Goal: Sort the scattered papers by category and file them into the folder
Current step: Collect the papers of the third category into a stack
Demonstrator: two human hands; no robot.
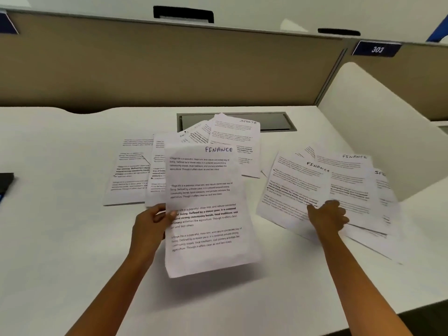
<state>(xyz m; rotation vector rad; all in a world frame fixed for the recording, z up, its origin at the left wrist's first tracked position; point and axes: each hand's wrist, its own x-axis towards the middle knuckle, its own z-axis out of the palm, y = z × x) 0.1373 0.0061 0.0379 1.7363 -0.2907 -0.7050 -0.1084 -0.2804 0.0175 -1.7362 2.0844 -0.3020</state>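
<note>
My left hand (151,223) grips the left edge of a sheet headed FINANCE (206,209) and holds it lifted above the white desk. My right hand (328,217) is closed on a fanned bunch of papers (322,187) at the right; two of its sheets read FINANCE and one begins with SP. More printed sheets (135,170) lie spread on the desk behind the lifted sheet. One at the back is headed SPORTS (236,132). No folder is identifiable in view.
A grey cable tray lid (274,121) is set into the desk behind the papers. A white divider panel (378,127) rises at the right, close to the fanned papers. A tan partition wall with a sign 303 (377,49) runs along the back. A dark object (6,181) sits at the left edge.
</note>
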